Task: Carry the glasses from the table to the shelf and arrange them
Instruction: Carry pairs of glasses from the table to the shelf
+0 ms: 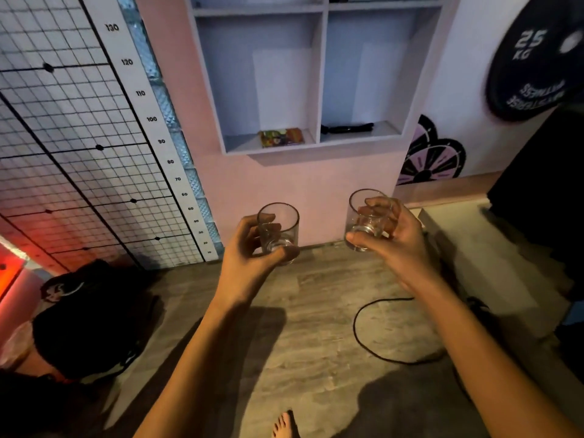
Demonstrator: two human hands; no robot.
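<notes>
I hold a clear, empty drinking glass in each hand, both upright, out in front of me above the floor. My left hand (249, 248) wraps around the left glass (279, 227). My right hand (390, 238) grips the right glass (366, 219) from its right side, fingers across its rim and base. The wall shelf (320, 74) is recessed in the pink wall above and beyond both glasses, with two tall compartments side by side. No table is in view.
A colourful packet (282, 137) lies in the left compartment, a black object (347, 128) in the right one. A black cable (373, 330) loops on the wooden floor. A dark bag (85, 317) sits at left, a white platform (474, 245) at right, my bare foot (284, 425) below.
</notes>
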